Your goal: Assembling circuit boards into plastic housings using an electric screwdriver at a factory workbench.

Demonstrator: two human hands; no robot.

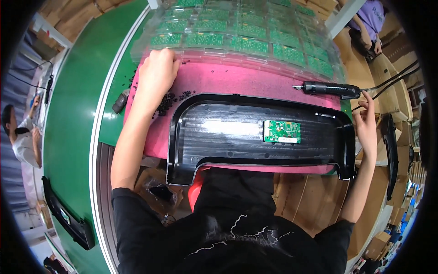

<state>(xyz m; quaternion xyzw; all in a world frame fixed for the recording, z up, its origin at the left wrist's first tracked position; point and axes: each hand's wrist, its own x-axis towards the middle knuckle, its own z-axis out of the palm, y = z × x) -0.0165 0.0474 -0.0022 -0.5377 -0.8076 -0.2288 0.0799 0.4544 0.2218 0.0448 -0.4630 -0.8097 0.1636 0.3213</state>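
Left hand [159, 68] clenched beside clear plastic trays [219, 55], contents hidden; right hand [364, 121] at electric screwdriver [331, 89], grip unclear.

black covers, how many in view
3: a large cover on the pink mat, a second cover on the green surface at left, and what looks like a third cover, nearly edge-on, at far right. More may be hidden.

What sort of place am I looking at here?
Most likely an electronics assembly workshop: there are clear trays of green circuit boards, a black powered screwdriver, and a black plastic shell with one board lying in it.
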